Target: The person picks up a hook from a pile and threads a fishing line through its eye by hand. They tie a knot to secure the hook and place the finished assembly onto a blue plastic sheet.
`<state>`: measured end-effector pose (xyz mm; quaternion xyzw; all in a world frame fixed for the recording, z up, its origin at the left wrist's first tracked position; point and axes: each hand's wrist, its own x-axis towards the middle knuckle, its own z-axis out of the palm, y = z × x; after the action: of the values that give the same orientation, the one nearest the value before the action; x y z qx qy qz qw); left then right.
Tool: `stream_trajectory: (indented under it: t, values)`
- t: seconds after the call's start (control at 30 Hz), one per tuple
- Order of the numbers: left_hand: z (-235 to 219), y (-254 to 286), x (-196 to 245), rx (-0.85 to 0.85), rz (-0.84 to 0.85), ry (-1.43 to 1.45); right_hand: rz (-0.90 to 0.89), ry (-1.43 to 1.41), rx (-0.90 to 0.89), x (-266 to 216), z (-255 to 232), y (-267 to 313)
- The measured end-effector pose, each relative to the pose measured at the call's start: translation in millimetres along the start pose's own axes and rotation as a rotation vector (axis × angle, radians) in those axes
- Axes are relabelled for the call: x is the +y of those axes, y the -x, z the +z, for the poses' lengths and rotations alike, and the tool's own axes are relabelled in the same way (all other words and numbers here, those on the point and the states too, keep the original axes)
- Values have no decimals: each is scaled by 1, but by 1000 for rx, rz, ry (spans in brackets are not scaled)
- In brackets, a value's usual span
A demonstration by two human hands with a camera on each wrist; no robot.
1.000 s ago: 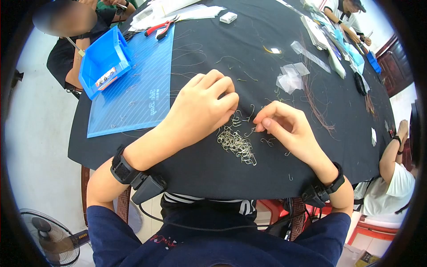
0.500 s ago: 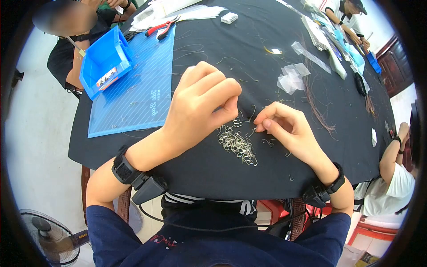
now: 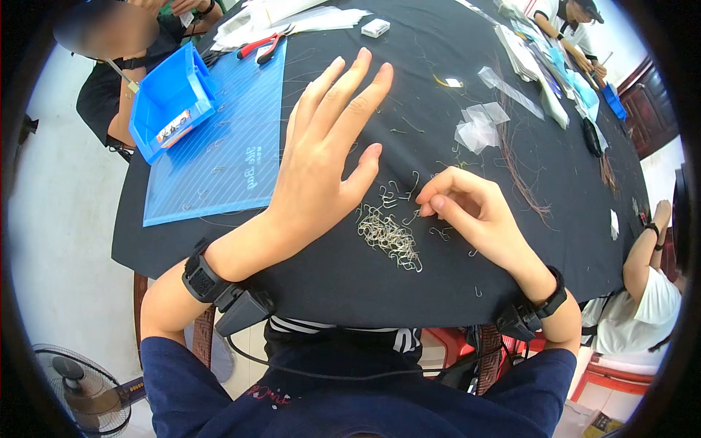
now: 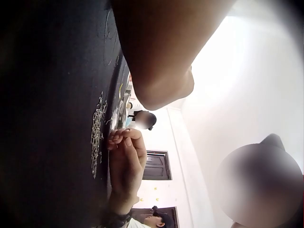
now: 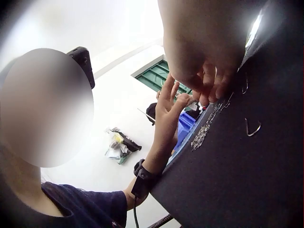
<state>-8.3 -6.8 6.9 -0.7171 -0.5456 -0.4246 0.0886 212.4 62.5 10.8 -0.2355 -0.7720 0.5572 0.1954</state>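
My left hand (image 3: 318,164) is raised over the table, left of the hooks, its fingers straight and spread with nothing between them. Beside the pile, the thumb and forefinger of my right hand (image 3: 475,204) pinch a small fish hook (image 3: 413,217), mostly covered by the fingertips. Silvery fish hooks (image 3: 387,239) lie heaped between the two hands, with a few loose ones around the heap. The left wrist view shows this right hand (image 4: 126,164) with its fingertips together. A single loose hook (image 5: 252,129) lies on the cloth in the right wrist view.
A blue ruled mat (image 3: 219,157) lies at the left, with a blue bin (image 3: 164,106) and red-handled pliers (image 3: 263,48) on it. Clear plastic pieces (image 3: 480,128) and thin brown strands (image 3: 517,175) are on the right. Other people sit around the black-covered table (image 3: 328,288).
My left hand has risen away from beside the hooks, going from curled fingers to fingers spread wide. My right hand has stayed in place, still pinching.
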Motion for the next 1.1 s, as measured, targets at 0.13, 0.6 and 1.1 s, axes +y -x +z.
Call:
stream_trajectory:
  t: [0.13, 0.6, 1.1]
  values:
    - [5, -1, 1, 64, -72, 4, 4, 4, -5, -1, 0, 0]
    - [7, 14, 2, -486, 128, 223, -70, 216, 327, 13, -27, -12]
    - [7, 14, 3, -526, 104, 197, -227, 814, 238, 19, -31, -12]
